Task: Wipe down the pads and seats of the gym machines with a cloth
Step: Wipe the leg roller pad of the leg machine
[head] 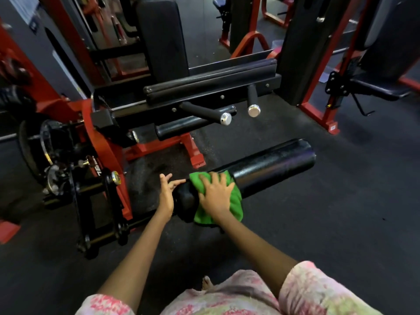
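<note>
A long black roller pad (270,167) of a red and black leg machine runs from the lower middle toward the right. A green cloth (236,201) is draped over its near left part. My right hand (216,194) lies flat on the cloth with fingers spread, pressing it onto the pad. My left hand (167,192) rests against the pad's left end, its fingers straight and touching the end cap. The machine's black seat pad (209,85) and upright back pad (161,37) sit farther back.
The red frame and black pivot arm (106,178) stand close on the left. Two black handles with chrome caps (253,108) stick out above the roller. More red-framed machines (318,105) stand at the back right. Dark rubber floor (341,212) spreads to the right.
</note>
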The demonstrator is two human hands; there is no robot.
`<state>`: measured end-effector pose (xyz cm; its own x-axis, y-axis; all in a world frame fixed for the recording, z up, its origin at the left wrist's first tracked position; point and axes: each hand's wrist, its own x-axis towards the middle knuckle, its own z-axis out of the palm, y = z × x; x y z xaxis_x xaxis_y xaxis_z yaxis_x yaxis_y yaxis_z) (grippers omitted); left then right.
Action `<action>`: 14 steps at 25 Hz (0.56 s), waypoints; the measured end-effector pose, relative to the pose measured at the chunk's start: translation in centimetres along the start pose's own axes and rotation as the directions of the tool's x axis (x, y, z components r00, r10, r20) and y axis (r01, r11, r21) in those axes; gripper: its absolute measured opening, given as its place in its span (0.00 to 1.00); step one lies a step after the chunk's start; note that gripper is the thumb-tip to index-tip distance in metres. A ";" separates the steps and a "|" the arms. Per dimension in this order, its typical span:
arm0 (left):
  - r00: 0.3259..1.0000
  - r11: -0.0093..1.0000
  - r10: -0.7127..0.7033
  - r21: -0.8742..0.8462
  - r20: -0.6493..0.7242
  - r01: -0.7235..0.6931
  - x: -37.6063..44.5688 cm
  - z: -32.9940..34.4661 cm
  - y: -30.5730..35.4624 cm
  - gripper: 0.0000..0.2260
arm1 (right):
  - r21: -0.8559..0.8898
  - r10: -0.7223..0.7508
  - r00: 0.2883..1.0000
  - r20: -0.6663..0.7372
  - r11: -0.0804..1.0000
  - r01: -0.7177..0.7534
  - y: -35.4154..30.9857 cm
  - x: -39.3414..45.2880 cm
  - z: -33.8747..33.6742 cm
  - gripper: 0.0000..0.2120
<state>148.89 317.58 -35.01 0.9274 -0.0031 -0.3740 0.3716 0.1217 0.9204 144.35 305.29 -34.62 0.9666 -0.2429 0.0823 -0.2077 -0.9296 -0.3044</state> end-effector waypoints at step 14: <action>0.966 0.715 0.258 0.668 0.020 -0.205 0.0 1.7 -0.3 0.17 | 0.069 0.277 0.952 -0.133 0.960 -0.270 7.7 3.9 -1.4 0.23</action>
<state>148.86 315.86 -35.13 0.9926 0.0086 -0.1214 0.1042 -0.5754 0.8112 146.29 296.77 -35.32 0.8424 -0.5252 0.1201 -0.4498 -0.8084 -0.3798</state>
